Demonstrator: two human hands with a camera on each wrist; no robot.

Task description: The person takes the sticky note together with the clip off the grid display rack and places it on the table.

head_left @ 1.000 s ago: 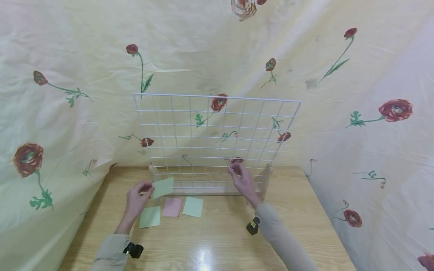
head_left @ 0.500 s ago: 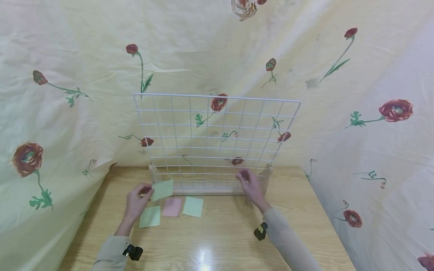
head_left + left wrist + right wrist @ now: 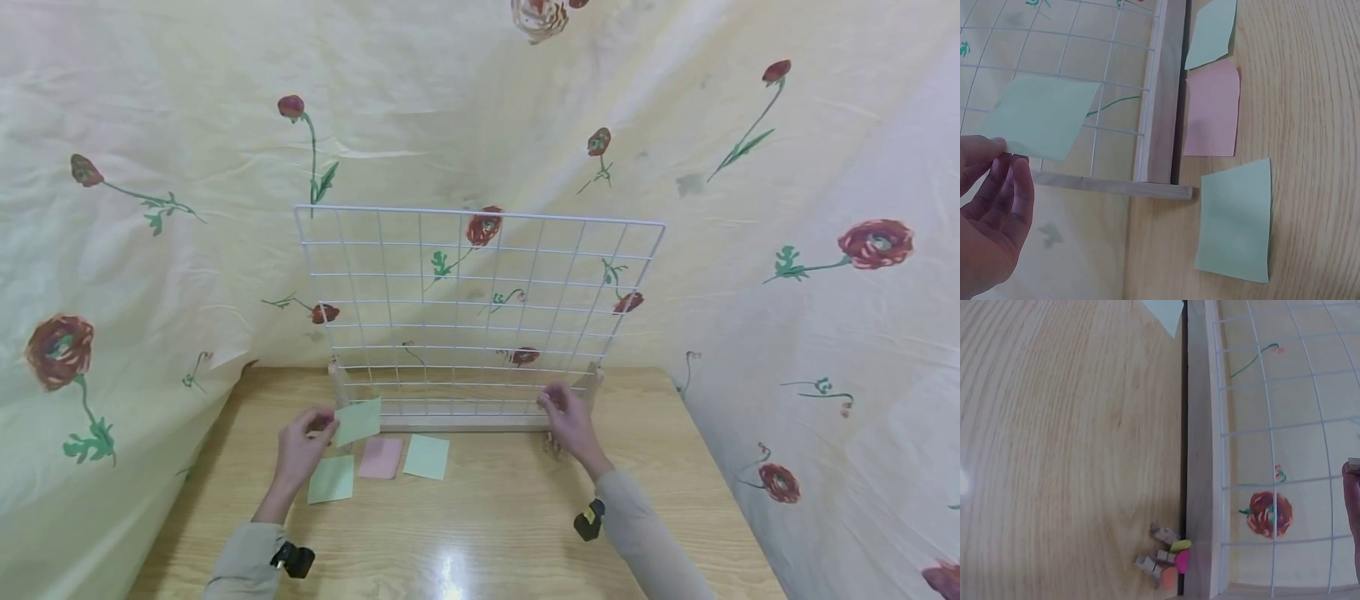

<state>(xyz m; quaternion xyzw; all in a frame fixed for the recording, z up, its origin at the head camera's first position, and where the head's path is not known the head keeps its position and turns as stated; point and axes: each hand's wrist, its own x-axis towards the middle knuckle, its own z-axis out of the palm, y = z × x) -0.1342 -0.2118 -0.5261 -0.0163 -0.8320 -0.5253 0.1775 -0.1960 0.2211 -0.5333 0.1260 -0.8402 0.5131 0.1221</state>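
My left hand (image 3: 302,446) pinches a pale green sticky note (image 3: 358,421) by its edge, thumb on top, in front of the grid's lower left. The left wrist view shows this note (image 3: 1041,119) raised and tilted. My right hand (image 3: 573,423) is before the grid's lower right, thumb and fingertips together. At the right wrist view's edge its fingers (image 3: 1354,506) pinch a small wooden clothespin (image 3: 1352,466), mostly cut off by the frame. Below them on the table lie several mini clothespins (image 3: 1163,556) with yellow, pink and orange decorations.
A white wire grid (image 3: 480,283) stands in a wooden base (image 3: 465,423) at the table's back. Before it lie a green note (image 3: 331,479), a pink note (image 3: 380,458) and another green note (image 3: 427,457). Flowered cloth (image 3: 187,275) hangs behind and at both sides.
My right hand has moved right and down along the grid, toward the clothespins on the table. The left hand and its note have barely shifted.
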